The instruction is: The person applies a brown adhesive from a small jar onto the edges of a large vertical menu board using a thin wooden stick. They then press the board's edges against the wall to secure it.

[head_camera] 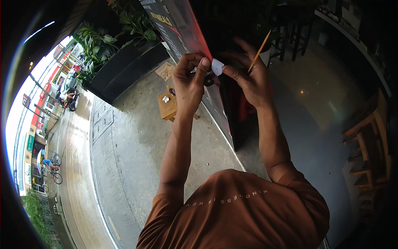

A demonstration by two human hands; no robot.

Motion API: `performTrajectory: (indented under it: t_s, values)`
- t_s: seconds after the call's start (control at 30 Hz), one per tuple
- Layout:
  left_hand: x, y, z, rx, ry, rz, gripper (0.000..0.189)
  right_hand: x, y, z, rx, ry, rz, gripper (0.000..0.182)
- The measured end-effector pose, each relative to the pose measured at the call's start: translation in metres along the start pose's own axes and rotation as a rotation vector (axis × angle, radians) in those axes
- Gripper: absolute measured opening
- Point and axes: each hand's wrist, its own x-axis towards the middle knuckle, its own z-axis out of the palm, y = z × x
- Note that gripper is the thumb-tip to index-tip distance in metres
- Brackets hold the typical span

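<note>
My left hand (190, 79) is raised at the edge of a glass door panel (186, 31) that bears printed writing. Its thumb and forefinger are drawn together there; whether they pinch anything is unclear. A small white piece (217, 67), perhaps paper or tape, sits at that edge between my hands. On the panel's other side, my right hand (253, 79) has its thumb against the white piece. A thin orange-yellow stick (260, 51), tapered like a pencil or brush handle, slants up from between its fingers. Darkness blurs the right fingertips.
Below the left hand stands a small wooden stool (168, 107) with a crumpled white scrap (165, 99) on it. Brown paper (165, 71) lies on the concrete by a black planter (124, 74). Wooden chairs (363, 155) stand at right, and a wet street (77, 130) runs along the left.
</note>
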Motion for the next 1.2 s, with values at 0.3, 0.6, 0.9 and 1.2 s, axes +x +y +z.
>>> performTrajectory:
  t_s: [0.3, 0.6, 0.9, 1.2]
  values:
    - [-0.002, 0.012, 0.003, 0.079, 0.008, -0.065, 0.019, -0.028, -0.001, 0.006, 0.109, 0.135, 0.034, 0.065]
    - [-0.003, 0.011, 0.004, -0.004, 0.019, -0.065, 0.018, -0.016, 0.002, 0.018, 0.012, 0.081, -0.053, 0.050]
    - [0.000, 0.008, 0.003, 0.068, 0.015, -0.030, 0.016, 0.010, -0.022, -0.006, -0.339, -0.146, -0.160, 0.047]
    - [-0.001, 0.008, 0.002, 0.045, 0.002, -0.031, 0.017, 0.028, -0.028, -0.012, -0.548, -0.231, -0.220, 0.045]
